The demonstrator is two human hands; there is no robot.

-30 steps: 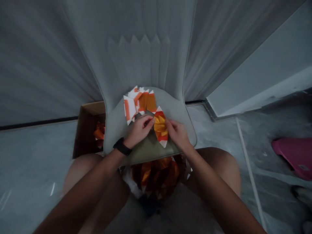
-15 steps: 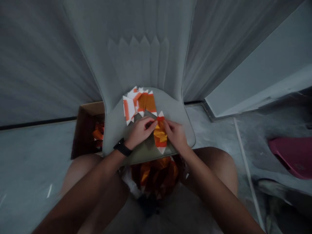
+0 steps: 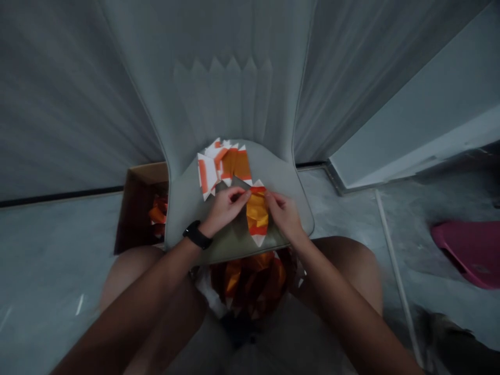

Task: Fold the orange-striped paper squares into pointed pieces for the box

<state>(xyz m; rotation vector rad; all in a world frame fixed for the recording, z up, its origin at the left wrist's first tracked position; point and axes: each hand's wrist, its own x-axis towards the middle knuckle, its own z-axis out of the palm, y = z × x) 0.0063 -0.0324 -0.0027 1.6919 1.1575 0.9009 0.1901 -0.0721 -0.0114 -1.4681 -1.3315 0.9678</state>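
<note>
A folded piece of shiny orange-gold paper (image 3: 258, 211) with white pointed ends is held just above the front part of a grey chair seat (image 3: 211, 250). My left hand (image 3: 228, 205), with a black band on its wrist, pinches the paper's upper left edge. Opposite it, my right hand (image 3: 284, 211) pinches the upper right edge between thumb and fingers. Behind my hands, several folded orange and white paper pieces (image 3: 242, 165) lie overlapping on the seat.
Between my knees, below the seat, is a heap of orange foil paper (image 3: 253, 278). An open cardboard box (image 3: 130, 208) with orange pieces inside stands on the floor to the left. At right are a magenta plastic object (image 3: 472, 252) and a dark, blurred shape (image 3: 453, 338).
Both hands keep hold of the folded paper, and the right fingers have shifted slightly outward along its edge. The dark shape at lower right has moved. The pile on the seat is unchanged.
</note>
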